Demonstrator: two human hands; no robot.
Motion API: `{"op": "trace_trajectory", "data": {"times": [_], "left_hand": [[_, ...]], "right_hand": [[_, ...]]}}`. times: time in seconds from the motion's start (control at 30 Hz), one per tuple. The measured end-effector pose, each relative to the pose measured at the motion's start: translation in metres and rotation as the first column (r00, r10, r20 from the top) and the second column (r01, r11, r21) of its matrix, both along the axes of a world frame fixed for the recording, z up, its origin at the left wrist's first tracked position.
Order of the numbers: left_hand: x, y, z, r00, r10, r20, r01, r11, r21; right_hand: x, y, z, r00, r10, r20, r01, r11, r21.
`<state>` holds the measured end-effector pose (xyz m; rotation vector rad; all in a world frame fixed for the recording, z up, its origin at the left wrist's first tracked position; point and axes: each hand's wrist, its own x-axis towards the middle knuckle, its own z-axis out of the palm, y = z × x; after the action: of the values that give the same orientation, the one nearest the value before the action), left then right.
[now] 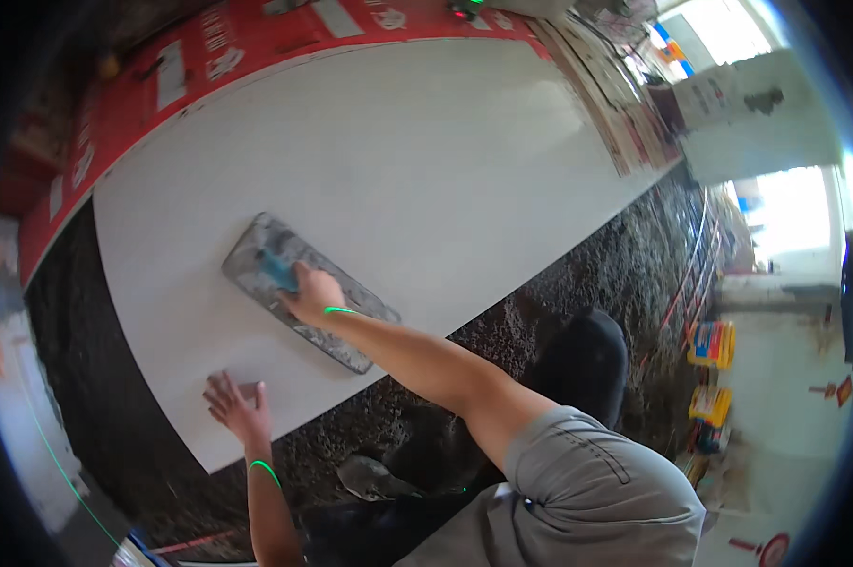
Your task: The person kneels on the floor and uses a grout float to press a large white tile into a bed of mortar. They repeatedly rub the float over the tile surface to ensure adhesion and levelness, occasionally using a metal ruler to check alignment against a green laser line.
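Note:
My right hand point(315, 295) grips the blue handle point(279, 271) of a long grey float point(254, 249), smeared with mortar. The float lies flat across a large white tile point(417, 180), slanting from upper left to lower right. Close to the tile's near left corner, my left hand point(237, 404) rests with fingers spread, holding nothing. Beneath the tile, a dark, ridged bed of wet mortar point(563, 274) shows along its left and near edges.
Red printed sheeting point(247, 45) borders the tile's far side. Worn boards point(601, 104) lie at the far right. Two yellow containers point(712, 344) stand by the right wall. A dark-clad knee point(592, 354) and a shoe point(374, 478) are on the near side. Green laser light crosses both wrists.

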<state>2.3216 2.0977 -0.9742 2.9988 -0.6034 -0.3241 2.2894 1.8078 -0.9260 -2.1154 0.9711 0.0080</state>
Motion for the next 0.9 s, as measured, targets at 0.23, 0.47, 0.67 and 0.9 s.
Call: {"op": "trace_trajectory", "data": {"times": [0.23,0.47,0.67,0.9], "left_hand": [[0.028,-0.252,-0.012,0.947,-0.293,0.129,0.292,0.956,0.025],[0.003,-0.335,-0.032,0.967,0.001,0.253,0.005,1.0,-0.024],[0.016,-0.338,-0.039,0.956,0.028,0.291,-0.022,1.0,-0.021],[0.0,-0.33,-0.03,0.972,-0.02,0.232,0.015,1.0,0.024]], "right_hand": [[-0.124,-0.086,-0.003,0.749,-0.662,-0.026,0.654,0.731,0.193],[-0.184,-0.098,0.0,0.309,-0.948,0.078,0.717,0.286,0.635],[-0.162,-0.11,0.035,0.329,-0.868,0.372,0.791,0.468,0.393],[-0.173,-0.003,-0.016,0.195,-0.975,0.108,0.869,0.223,0.441]]}}
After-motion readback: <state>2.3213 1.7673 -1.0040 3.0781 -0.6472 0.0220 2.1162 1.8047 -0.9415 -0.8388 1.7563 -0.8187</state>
